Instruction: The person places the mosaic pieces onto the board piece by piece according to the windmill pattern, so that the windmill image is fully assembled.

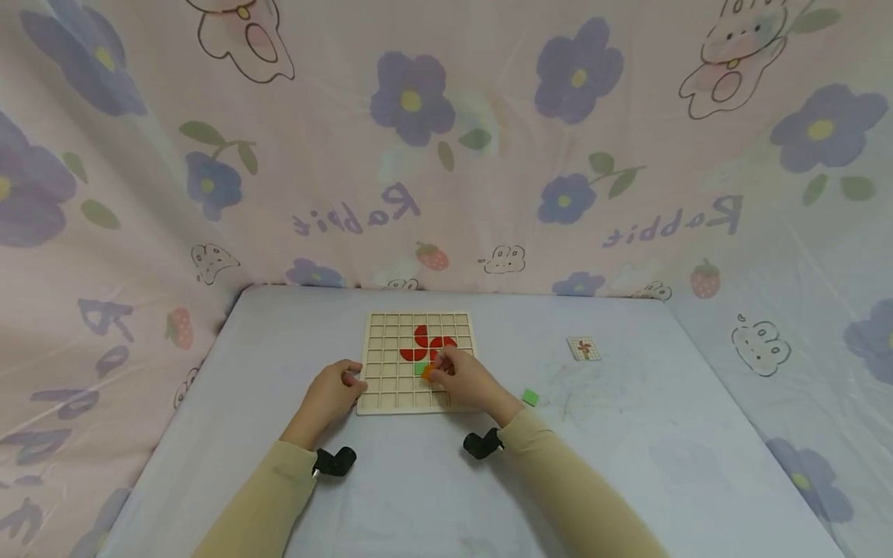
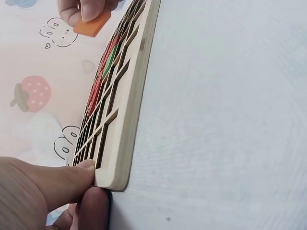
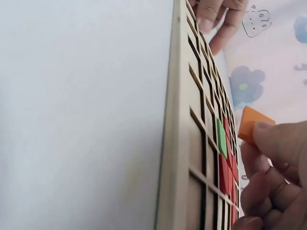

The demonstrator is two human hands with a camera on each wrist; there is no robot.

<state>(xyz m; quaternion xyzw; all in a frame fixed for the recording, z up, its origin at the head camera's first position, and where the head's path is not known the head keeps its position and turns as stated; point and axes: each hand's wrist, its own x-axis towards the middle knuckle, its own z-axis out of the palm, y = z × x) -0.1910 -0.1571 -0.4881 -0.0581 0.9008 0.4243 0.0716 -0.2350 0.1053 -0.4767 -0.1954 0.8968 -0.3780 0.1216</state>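
A pale wooden grid board (image 1: 370,408) lies on the table, with several red quarter-round pieces (image 1: 413,354) and a green square tile (image 1: 422,368) set in its cells. My left hand (image 1: 328,399) holds the board's left edge near the front corner, thumb on the frame (image 2: 108,175) in the left wrist view. Between thumb and fingers, my right hand (image 1: 470,380) pinches an orange square tile (image 3: 254,122). That tile is above the board, tilted and apart from the grid in the right wrist view. In the head view the right hand hides part of the board's right side.
A loose green tile (image 1: 530,397) lies right of the board, near my right wrist. Farther right is a small pattern card (image 1: 584,349) showing a red design on a grid. Patterned cloth (image 1: 488,178) hangs behind and beside the white table (image 1: 628,480).
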